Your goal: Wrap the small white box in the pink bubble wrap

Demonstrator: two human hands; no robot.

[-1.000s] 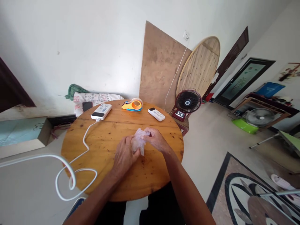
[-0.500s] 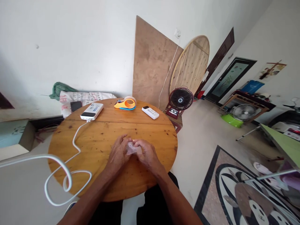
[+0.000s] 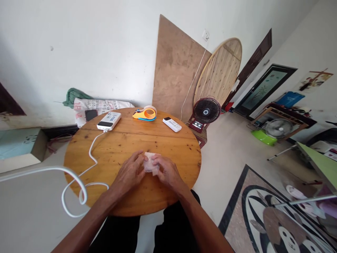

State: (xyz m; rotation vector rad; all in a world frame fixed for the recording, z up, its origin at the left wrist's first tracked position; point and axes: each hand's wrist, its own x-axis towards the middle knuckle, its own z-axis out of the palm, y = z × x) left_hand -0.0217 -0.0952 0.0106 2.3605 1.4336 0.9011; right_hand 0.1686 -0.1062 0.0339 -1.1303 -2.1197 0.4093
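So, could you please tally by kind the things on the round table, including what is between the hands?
White devices: 2
Tape dispenser with its roll: 1
White cable: 1
Bundle of pale film: 1
Total: 5

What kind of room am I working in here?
Probably a home's living area: a round brown wooden table, a dark-red round electric fan and a panda-patterned floor panel suggest it.
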